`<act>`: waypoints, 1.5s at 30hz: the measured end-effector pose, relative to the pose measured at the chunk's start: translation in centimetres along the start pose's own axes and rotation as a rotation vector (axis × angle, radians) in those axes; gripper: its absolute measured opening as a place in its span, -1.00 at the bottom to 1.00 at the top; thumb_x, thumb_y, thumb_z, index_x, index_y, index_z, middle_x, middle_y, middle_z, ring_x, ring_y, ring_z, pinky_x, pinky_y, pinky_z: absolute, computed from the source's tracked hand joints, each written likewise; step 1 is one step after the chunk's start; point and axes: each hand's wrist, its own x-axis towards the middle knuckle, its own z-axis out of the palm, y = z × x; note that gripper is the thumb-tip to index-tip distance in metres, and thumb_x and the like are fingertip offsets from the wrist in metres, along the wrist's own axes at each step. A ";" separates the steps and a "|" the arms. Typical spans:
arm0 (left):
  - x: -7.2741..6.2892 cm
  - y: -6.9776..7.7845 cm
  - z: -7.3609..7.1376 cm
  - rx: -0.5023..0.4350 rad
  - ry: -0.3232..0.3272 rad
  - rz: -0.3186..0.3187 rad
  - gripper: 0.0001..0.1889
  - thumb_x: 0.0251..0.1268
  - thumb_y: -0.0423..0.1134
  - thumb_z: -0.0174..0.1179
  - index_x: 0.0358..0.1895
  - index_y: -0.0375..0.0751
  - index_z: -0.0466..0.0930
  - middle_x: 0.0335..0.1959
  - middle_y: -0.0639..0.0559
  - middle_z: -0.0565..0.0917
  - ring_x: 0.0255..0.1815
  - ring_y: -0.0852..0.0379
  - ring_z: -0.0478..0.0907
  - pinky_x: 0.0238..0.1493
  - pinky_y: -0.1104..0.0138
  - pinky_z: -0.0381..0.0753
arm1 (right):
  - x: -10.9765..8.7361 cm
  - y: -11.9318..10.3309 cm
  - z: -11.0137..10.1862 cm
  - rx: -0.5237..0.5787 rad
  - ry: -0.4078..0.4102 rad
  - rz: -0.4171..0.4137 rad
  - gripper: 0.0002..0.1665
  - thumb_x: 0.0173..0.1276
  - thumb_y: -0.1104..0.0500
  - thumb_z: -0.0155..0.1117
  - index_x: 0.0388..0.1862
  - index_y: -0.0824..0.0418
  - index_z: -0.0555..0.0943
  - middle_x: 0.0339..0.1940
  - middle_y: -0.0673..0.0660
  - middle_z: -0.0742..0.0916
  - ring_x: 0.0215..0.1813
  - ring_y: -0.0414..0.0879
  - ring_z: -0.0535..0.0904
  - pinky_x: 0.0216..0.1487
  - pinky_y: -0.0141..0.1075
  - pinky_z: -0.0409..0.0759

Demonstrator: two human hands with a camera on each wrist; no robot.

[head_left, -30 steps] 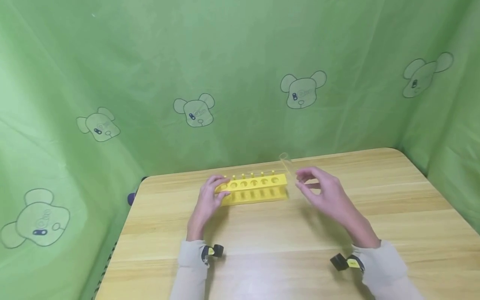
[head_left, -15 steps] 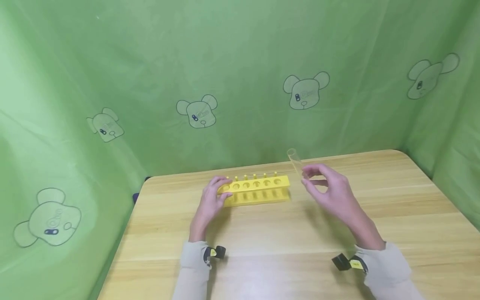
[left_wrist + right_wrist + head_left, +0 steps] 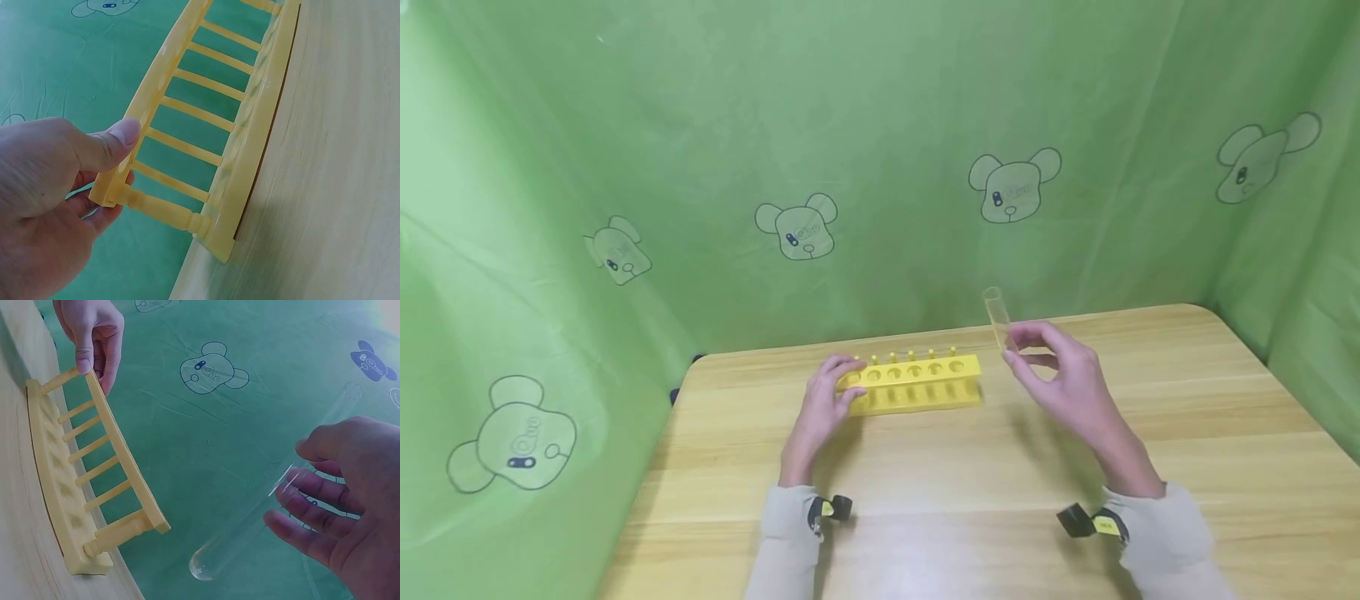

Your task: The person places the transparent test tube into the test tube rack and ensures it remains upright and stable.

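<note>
A yellow test tube rack (image 3: 917, 372) with a row of round holes and a row of upright pegs stands on the table. My left hand (image 3: 826, 398) grips the rack's left end, thumb (image 3: 125, 132) on the near side of the top bar and fingers behind it. To the right of the rack, my right hand (image 3: 1063, 367) pinches a clear test tube (image 3: 250, 519) between thumb and fingertips. The tube is raised and tilted, its round bottom pointing toward the rack in the right wrist view. No tube shows in the rack's holes.
The wooden table (image 3: 925, 492) reaches back to a green curtain (image 3: 880, 167) printed with mouse heads. Curtain also hangs at both sides. Black wrist cameras (image 3: 1075, 521) sit on both sleeves.
My right hand has lifted slightly and moved a little right, and the test tube has turned more upright. My left hand keeps its grip on the rack.
</note>
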 end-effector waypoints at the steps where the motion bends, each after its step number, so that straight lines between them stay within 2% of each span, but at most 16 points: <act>1: 0.0 0.0 0.0 0.001 0.002 -0.003 -0.57 0.19 -0.45 0.43 0.16 -0.39 0.64 0.13 -0.19 0.61 0.19 -0.15 0.58 0.37 0.07 0.53 | 0.0 0.0 0.0 0.004 0.001 0.002 -0.57 0.22 0.52 0.45 0.08 0.39 0.63 -0.07 0.22 0.74 0.02 -0.31 0.59 -0.02 -0.57 0.66; 6: -0.2 0.1 0.0 0.000 0.006 -0.006 -0.56 0.18 -0.45 0.43 0.16 -0.38 0.64 0.14 -0.19 0.61 0.20 -0.15 0.57 0.37 0.06 0.53 | 0.4 -0.2 0.1 0.015 0.010 -0.001 -0.59 0.23 0.53 0.44 0.06 0.40 0.63 -0.06 0.25 0.74 0.01 -0.22 0.62 -0.02 -0.55 0.67; 19: 0.0 0.1 0.0 -0.009 0.014 -0.012 -0.56 0.16 -0.47 0.44 0.15 -0.40 0.64 0.14 -0.22 0.62 0.20 -0.18 0.58 0.38 0.05 0.52 | 1.1 -0.3 0.5 0.028 0.052 -0.016 -0.58 0.20 0.56 0.43 0.05 0.38 0.63 -0.09 0.25 0.74 0.01 -0.24 0.65 -0.04 -0.49 0.70; 25: -0.1 -0.1 0.1 -0.015 0.013 -0.014 -0.56 0.16 -0.49 0.43 0.14 -0.42 0.64 0.13 -0.23 0.62 0.19 -0.19 0.58 0.37 0.05 0.52 | 1.3 -0.5 0.8 0.042 0.063 -0.021 -0.57 0.19 0.58 0.44 0.04 0.40 0.63 -0.09 0.30 0.73 0.00 -0.07 0.68 -0.05 -0.46 0.71; 27: 0.0 -0.1 0.1 -0.014 0.016 -0.006 -0.56 0.16 -0.49 0.43 0.14 -0.42 0.64 0.13 -0.22 0.62 0.19 -0.18 0.58 0.37 0.05 0.53 | 1.3 -0.5 0.8 0.046 0.066 -0.014 -0.57 0.20 0.56 0.44 0.06 0.40 0.63 -0.07 0.29 0.73 0.02 -0.08 0.68 -0.04 -0.47 0.71; 33: 0.5 0.0 0.2 0.006 0.024 0.036 -0.56 0.17 -0.46 0.43 0.16 -0.39 0.64 0.14 -0.22 0.62 0.20 -0.16 0.57 0.38 0.06 0.52 | 1.7 -0.9 0.6 0.069 0.084 0.011 -0.58 0.25 0.53 0.42 0.09 0.41 0.61 -0.03 0.23 0.74 0.04 -0.29 0.65 -0.01 -0.47 0.70; 40: 0.5 0.3 0.2 -0.005 0.003 -0.002 -0.56 0.18 -0.46 0.42 0.17 -0.40 0.63 0.16 -0.24 0.61 0.22 -0.16 0.56 0.39 0.08 0.51 | 2.2 -1.3 0.7 0.079 0.087 0.021 -0.57 0.25 0.53 0.42 0.11 0.43 0.60 -0.01 0.29 0.73 0.06 -0.28 0.65 0.00 -0.45 0.70; 45: 0.2 0.1 0.1 -0.003 0.007 -0.020 -0.55 0.18 -0.45 0.42 0.18 -0.36 0.63 0.17 -0.20 0.61 0.23 -0.15 0.56 0.40 0.08 0.50 | 2.6 -1.5 1.2 0.102 0.089 0.031 -0.58 0.27 0.52 0.41 0.12 0.43 0.59 0.00 0.26 0.73 0.07 -0.26 0.66 0.02 -0.43 0.71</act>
